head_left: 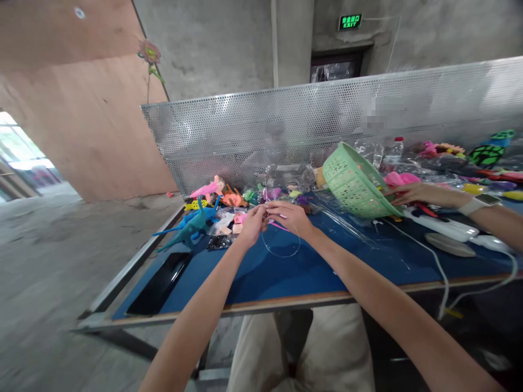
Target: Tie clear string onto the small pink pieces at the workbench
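- Pinched together: left hand (pixel 254 223) and right hand (pixel 291 215), fingertips clamped on thin, clear, round line loop (pixel 281 256); exact contact hidden.
- Loop hangs at 5 o'clock from fingertips, over blue tabletop (pixel 278 286).
- Teal toy (pixel 191 231) at 9 o'clock.
- Green perforated plastic basket (pixel 347 182) at 2 o'clock, co-worker's hand (pixel 420 193) touching it.
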### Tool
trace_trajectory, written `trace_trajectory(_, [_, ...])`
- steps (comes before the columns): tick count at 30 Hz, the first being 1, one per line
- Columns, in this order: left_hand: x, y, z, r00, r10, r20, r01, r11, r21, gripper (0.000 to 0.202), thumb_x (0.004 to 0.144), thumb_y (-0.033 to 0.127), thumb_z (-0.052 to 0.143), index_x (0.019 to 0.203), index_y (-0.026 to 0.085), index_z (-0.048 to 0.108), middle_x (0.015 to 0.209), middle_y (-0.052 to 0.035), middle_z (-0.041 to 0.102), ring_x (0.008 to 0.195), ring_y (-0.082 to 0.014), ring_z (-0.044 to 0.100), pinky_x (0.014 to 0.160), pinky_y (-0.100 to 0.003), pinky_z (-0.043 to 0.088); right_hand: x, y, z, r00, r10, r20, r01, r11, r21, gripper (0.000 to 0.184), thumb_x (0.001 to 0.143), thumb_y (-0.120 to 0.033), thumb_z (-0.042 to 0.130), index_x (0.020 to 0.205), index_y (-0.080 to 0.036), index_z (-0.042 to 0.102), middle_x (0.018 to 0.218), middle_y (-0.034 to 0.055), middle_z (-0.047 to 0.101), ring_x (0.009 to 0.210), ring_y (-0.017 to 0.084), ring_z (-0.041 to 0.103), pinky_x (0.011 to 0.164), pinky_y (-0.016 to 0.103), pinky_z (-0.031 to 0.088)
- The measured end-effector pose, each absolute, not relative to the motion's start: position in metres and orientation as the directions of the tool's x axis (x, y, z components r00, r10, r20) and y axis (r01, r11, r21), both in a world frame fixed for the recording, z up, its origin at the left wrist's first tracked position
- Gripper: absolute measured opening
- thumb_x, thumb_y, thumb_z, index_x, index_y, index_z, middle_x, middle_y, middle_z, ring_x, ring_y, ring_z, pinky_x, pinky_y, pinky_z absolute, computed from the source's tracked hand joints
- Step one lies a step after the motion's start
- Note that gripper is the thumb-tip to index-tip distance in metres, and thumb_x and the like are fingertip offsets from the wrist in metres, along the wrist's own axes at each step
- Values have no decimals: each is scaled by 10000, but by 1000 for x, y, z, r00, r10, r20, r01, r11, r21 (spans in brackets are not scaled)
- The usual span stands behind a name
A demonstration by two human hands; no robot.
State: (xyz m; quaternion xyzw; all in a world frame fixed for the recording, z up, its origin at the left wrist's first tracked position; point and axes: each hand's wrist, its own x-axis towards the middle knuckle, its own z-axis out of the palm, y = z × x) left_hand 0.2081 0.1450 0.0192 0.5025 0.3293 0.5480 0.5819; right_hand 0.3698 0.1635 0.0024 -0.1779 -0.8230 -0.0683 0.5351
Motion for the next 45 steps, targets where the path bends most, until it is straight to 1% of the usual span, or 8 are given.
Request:
trace_trajectory(4, [208, 143, 21, 223, 964, 145, -345, -61, 937, 301, 723, 316, 741, 700, 188, 470, 593, 84, 324, 437, -26, 203, 430, -196, 123, 374, 169, 2, -421, 163, 892, 402, 915, 23, 172, 956, -245, 636, 1094, -235, 738, 1199, 82, 722, 1104, 215, 701, 1001, 402, 591])
trace_trajectory(9, [207, 143, 24, 223, 969, 108, -378, -16, 926, 301, 712, 310, 729, 673, 180, 461, 582, 84, 341, 408, -14, 203, 400, -186, 120, 373, 165, 6, -420, 142, 896, 414, 909, 50, 174, 986, -257, 592, 1098, -230, 722, 1146, 86, 733, 1075, 205, 707, 963, 382, 603])
trace_trajectory(12, [207, 143, 24, 212, 968, 137, -377, -48, 925, 294, 704, 336, 765, 730, 174, 521, 572, 94, 333, 400, -12, 223, 394, -174, 145, 371, 159, 10, -404, 126, 906, 370, 928, 36, 181, 1000, -244, 562, 1107, -216, 705, 1181, 96, 721, 1105, 196, 695, 991, 369, 583])
trace_trajectory(18, [207, 137, 28, 205, 957, 207, -366, -121, 923, 336, 716, 362, 800, 798, 186, 526, 651, 73, 475, 400, 0, 238, 389, -167, 129, 369, 156, 12, -276, 164, 947, 361, 931, -56, 169, 940, -318, 664, 1071, -212, 662, 1115, 87, 743, 1063, 204, 708, 972, 362, 570])
trace_trajectory(23, [207, 135, 29, 204, 954, 221, -356, -138, 924, 332, 716, 373, 795, 817, 193, 534, 631, 82, 434, 394, -3, 220, 382, -171, 129, 366, 156, 9, -210, 232, 950, 382, 914, -139, 173, 928, -377, 672, 991, -216, 664, 1097, 85, 748, 1048, 213, 716, 950, 369, 575])
trace_trajectory(28, [208, 135, 29, 163, 956, 243, -355, -173, 919, 366, 691, 408, 820, 838, 194, 561, 593, 89, 362, 412, -21, 278, 380, -165, 149, 367, 158, 10, -287, 82, 954, 379, 925, 34, 103, 959, -266, 635, 1034, -214, 686, 1136, 86, 740, 1060, 195, 709, 972, 351, 576])
trace_trajectory(34, [210, 137, 26, 155, 964, 216, -425, -132, 896, 354, 652, 340, 832, 821, 180, 565, 578, 99, 342, 405, -13, 253, 390, -159, 168, 372, 161, 16, -382, 11, 924, 364, 921, 140, 212, 941, -201, 646, 1149, -226, 675, 1172, 92, 728, 1107, 211, 694, 995, 370, 578])
trace_trajectory(45, [210, 135, 29, 208, 966, 155, -429, -52, 902, 340, 637, 301, 818, 822, 161, 569, 646, 77, 469, 392, 9, 245, 375, -159, 114, 370, 156, 14, -251, 118, 961, 313, 949, -35, 221, 873, -220, 724, 1090, -241, 690, 1119, 71, 736, 1056, 208, 703, 978, 375, 573])
